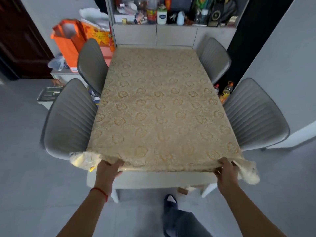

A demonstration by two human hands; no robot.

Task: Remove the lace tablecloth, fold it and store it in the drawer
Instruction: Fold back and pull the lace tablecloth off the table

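Observation:
A beige lace tablecloth (159, 106) with a flower pattern covers the whole top of a pale grey table (160, 179). Its near edge is lifted off the table, and both near corners hang loose past the table's sides. My left hand (106, 171) grips the near edge close to the left corner. My right hand (225, 171) grips the same edge close to the right corner. The table's bare front rim shows below the raised cloth. No drawer front can be picked out for sure.
Four grey ribbed chairs flank the table, two on the left (70, 120) and two on the right (254, 113). A grey cabinet (174, 34) with a cluttered shelf stands behind. Orange bags (68, 40) sit back left, bottles (226, 92) on the floor right. My slippered foot (170, 202) is under the table's edge.

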